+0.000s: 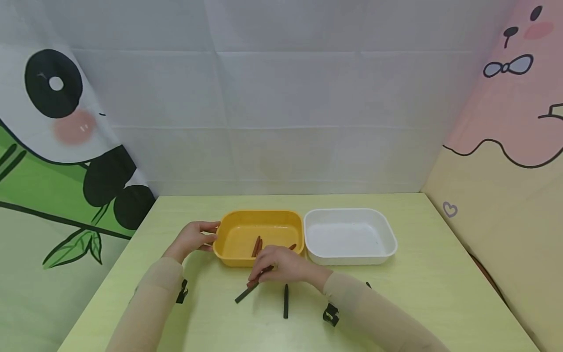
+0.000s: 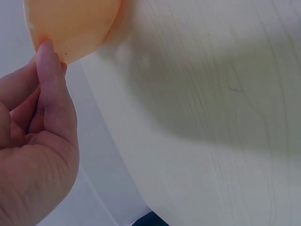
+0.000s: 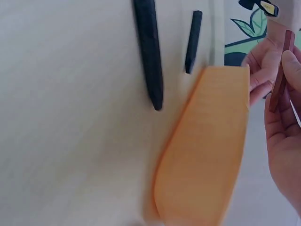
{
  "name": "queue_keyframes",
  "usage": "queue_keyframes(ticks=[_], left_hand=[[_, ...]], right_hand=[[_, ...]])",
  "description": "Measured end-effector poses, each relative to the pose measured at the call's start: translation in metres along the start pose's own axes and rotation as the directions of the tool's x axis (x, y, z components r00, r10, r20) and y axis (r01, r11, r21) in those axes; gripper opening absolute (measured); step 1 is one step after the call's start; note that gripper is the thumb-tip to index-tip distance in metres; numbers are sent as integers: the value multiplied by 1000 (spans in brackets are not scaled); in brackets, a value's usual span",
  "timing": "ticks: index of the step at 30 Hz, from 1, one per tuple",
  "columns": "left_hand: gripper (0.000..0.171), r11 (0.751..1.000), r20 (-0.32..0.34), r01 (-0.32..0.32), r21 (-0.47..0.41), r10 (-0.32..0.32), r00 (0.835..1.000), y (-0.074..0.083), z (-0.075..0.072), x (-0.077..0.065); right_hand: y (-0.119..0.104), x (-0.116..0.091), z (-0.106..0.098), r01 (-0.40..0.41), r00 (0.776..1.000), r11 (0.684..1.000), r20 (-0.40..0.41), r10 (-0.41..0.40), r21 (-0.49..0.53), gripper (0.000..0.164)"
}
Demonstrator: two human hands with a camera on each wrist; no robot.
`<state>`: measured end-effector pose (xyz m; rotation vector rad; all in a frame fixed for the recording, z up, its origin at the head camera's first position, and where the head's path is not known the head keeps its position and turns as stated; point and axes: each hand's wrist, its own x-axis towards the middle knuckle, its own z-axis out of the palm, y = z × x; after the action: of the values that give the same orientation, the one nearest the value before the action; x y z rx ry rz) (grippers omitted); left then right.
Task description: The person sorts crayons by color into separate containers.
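My right hand [image 1: 279, 266] pinches a reddish-brown crayon [image 3: 282, 70] between thumb and fingers, just in front of the yellow tray [image 1: 237, 234]. Beneath its fingertips one black crayon [image 1: 246, 293] lies slanted on the table. Another black crayon [image 1: 286, 301], with a tapered tip, points toward the tray. Several reddish-brown crayons [image 1: 257, 247] lie inside the tray, partly hidden behind the right hand. At the tray's left end my left hand [image 1: 193, 239] grips the wall; in the left wrist view its fingertips press on the tray's outer side.
A white tray [image 1: 352, 259] stands right beside the yellow one. The pale wooden table [image 1: 422, 293] ends at a white back curtain [image 1: 281, 146], with printed cartoon panels at both sides. Black straps [image 1: 331, 314] show at the wrists.
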<state>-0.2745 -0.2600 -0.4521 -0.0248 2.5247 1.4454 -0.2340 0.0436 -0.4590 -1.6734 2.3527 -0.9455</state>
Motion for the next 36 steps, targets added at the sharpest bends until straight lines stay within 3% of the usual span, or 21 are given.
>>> queue_keyframes(ticks=[11, 18, 28, 36], left_hand=[[50, 1000, 3, -4, 5, 4, 1000, 3, 0, -2], [49, 1000, 1, -3, 0, 3, 1000, 2, 1, -2], [50, 1000, 0, 3, -6, -3, 1000, 1, 0, -2], [50, 1000, -2, 0, -6, 0, 1000, 1, 1, -4]], right_hand=[[13, 5, -30, -24, 994, 1000, -108, 26, 19, 17], [27, 6, -45, -164, 983, 986, -78, 166, 39, 19], [46, 15, -55, -182, 977, 983, -116, 179, -17, 17], [55, 19, -58, -305, 947, 952, -106, 303, -11, 17]])
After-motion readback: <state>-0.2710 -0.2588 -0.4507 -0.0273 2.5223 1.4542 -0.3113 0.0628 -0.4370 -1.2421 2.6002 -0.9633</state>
